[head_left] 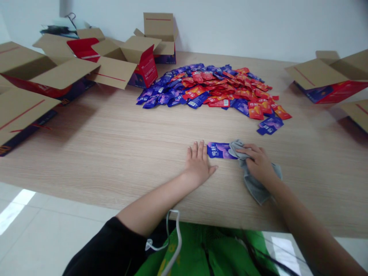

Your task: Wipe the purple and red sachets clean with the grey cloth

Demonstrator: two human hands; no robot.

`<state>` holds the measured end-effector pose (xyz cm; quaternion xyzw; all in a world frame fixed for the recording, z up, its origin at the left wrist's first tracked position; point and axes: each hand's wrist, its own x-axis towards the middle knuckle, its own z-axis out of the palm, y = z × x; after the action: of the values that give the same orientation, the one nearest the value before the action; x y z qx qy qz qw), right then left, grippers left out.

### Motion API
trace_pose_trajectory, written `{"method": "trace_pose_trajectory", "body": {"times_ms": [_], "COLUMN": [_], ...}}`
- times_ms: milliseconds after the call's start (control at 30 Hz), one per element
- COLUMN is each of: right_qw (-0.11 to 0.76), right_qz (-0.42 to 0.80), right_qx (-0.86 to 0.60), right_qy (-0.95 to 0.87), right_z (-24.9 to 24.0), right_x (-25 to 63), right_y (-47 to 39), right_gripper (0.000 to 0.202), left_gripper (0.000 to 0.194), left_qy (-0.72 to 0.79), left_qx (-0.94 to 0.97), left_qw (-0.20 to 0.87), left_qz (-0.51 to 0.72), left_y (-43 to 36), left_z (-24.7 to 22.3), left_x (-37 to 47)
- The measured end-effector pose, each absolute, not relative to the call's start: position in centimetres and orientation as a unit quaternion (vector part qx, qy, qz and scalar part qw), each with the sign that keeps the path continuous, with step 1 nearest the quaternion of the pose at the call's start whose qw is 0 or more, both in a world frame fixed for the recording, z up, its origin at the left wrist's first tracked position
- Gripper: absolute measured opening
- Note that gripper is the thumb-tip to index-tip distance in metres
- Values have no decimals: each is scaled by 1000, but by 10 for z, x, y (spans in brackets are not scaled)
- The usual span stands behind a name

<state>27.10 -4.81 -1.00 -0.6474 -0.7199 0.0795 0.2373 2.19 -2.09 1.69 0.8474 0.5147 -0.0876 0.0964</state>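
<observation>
A purple sachet (220,150) lies flat on the wooden table, its printed face up. My right hand (258,163) grips a grey cloth (254,188) and presses a bunched part of it on the sachet's right end, which is hidden beneath. The rest of the cloth trails under the palm toward me. Flat on the tabletop, my left hand (199,163) has its fingers stretched out, at the sachet's left edge. One more purple sachet (270,125) rests apart, beyond my right hand.
A wide heap of purple and red sachets (212,86) covers the table's far middle. Open cardboard boxes (48,73) crowd the left side, with another box (162,38) at the back. More open boxes (330,76) stand at the right. A white cable (178,237) hangs before my body.
</observation>
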Motion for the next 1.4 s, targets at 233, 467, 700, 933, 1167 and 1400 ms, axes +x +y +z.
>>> {"method": "trace_pose_trajectory", "body": {"times_ms": [233,467,700,933,1167,1400], "right_qw": [197,262,272,301,291,331], "right_qz": [166,126,127,135,115,48], "right_qx": [-635,-552,-557,-661,-709,-616], "right_qy": [-728,-781,-774,-675,-632,-713], "right_z": [21,34,2,-8,11,20], "right_x": [294,232,227,280,284,200], "right_y": [-26,-11,-26,-32,-14,-10], "right_gripper": [47,51,49,39,37,44], "left_gripper": [91,90,93,90,91,90], "left_qy": [514,512,515,515,511,512], "left_qx": [847,849,846,847,849,849], "left_qw": [101,94,99,100,99,92], "left_qz": [-88,-86,-92,-89,-88,-87], "left_y": [-21,-21,-21,-21,-21,-21], "left_z": [18,17,17,18,18,17], "left_x": [22,22,22,22,22,21]}}
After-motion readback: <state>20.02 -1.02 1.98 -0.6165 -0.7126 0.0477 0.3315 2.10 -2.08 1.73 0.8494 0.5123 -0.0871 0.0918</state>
